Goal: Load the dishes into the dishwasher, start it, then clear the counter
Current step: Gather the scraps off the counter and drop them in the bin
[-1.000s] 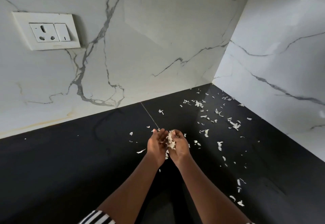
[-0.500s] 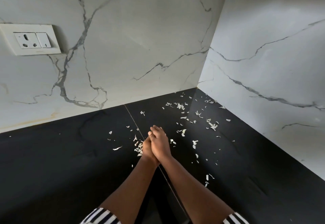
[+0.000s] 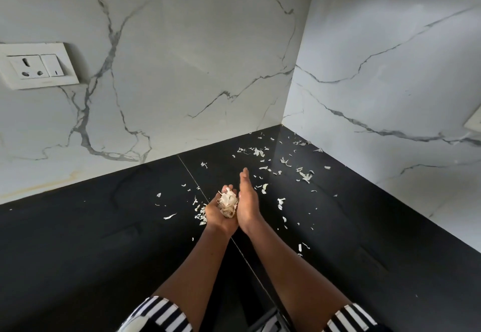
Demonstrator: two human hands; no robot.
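Observation:
White papery peel scraps (image 3: 283,173) lie scattered over the black counter (image 3: 91,227), mostly toward the corner. My left hand (image 3: 217,214) is cupped palm up just above the counter and holds a heap of gathered scraps (image 3: 228,202). My right hand (image 3: 247,199) stands on its edge right beside it, fingers straight and together, pressed against the heap. Both forearms reach in from the bottom of the view.
White marble-look walls (image 3: 182,58) meet in a corner at the back right of the counter. A white socket and switch plate (image 3: 36,67) is on the left wall. A thin seam (image 3: 192,174) runs across the counter under my hands.
My hands were pressed together low on the counter half a second ago. Now the left hand has turned palm up with a heap of scraps in it, the right hand beside it.

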